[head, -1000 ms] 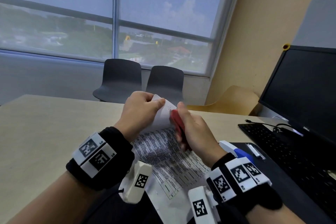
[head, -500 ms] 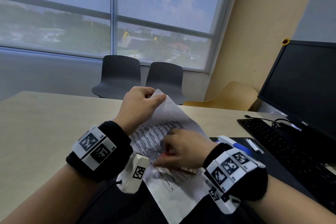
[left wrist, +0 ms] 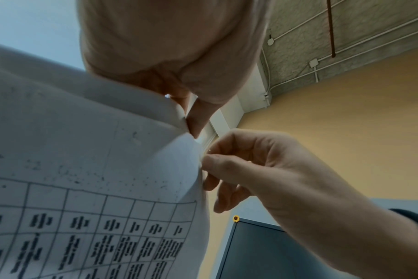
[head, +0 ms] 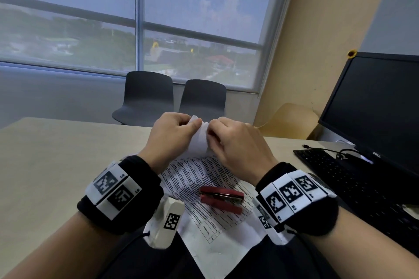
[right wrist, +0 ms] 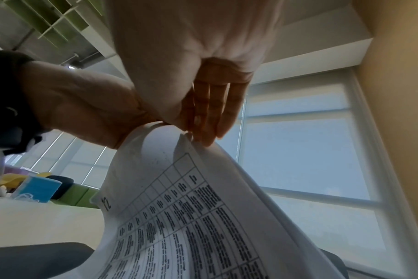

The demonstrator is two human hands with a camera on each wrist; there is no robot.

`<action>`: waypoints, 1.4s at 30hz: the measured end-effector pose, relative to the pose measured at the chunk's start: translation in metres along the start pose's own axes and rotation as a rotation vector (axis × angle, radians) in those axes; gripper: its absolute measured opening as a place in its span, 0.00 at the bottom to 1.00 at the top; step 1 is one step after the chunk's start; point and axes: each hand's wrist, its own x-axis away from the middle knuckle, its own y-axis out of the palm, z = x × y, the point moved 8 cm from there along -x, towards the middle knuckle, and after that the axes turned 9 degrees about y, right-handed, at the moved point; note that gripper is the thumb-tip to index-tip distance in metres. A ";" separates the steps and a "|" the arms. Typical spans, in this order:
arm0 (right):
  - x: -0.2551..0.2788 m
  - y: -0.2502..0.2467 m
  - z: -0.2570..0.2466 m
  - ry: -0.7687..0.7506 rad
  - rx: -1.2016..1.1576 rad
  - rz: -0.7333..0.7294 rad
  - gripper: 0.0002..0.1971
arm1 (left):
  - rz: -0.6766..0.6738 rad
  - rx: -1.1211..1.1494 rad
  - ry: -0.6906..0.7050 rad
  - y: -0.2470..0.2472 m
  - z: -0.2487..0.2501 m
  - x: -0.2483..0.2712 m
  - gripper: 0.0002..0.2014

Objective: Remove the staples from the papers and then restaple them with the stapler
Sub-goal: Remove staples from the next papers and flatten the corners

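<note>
The printed papers [head: 192, 179] lie on the table with their far corner lifted. My left hand [head: 195, 123] pinches that corner between thumb and fingers [left wrist: 193, 120]. My right hand [head: 212, 130] meets it from the right. In the left wrist view its thumb and forefinger [left wrist: 217, 164] pinch a tiny glinting staple [left wrist: 210, 150] at the paper's edge. The red staple remover [head: 221, 198] lies loose on the printed page between my wrists, held by neither hand. The right wrist view shows the curled sheets [right wrist: 191, 207] under both hands. No stapler shows.
A black keyboard [head: 353, 179] and a dark monitor [head: 381, 106] stand at the right. Two dark chairs [head: 147, 95] sit behind the beige table [head: 56, 154]. A blue box [right wrist: 36, 190] shows far off in the right wrist view.
My right hand has laid the red staple remover on the page and come up to the lifted corner. My left hand has kept its hold on that corner.
</note>
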 end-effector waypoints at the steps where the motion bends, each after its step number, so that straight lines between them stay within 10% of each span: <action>1: 0.000 0.000 0.000 0.021 -0.024 0.007 0.09 | 0.004 0.006 -0.009 0.000 -0.002 0.000 0.23; 8: -0.003 -0.001 0.019 0.281 -0.409 0.061 0.07 | 0.103 -0.062 0.064 -0.011 -0.001 -0.004 0.10; 15: 0.003 -0.005 0.010 0.191 -0.457 0.098 0.01 | 0.182 -0.110 0.068 -0.016 0.004 -0.005 0.09; 18: 0.001 -0.003 0.022 0.227 -0.570 -0.012 0.16 | 0.142 -0.111 0.113 -0.013 0.011 -0.005 0.08; 32: -0.013 -0.010 0.022 0.113 -0.432 -0.196 0.08 | 0.036 -0.059 0.147 -0.003 0.016 -0.002 0.08; 42: -0.002 -0.018 0.022 0.072 -0.296 -0.023 0.12 | 0.117 -0.021 0.068 -0.008 0.006 -0.005 0.09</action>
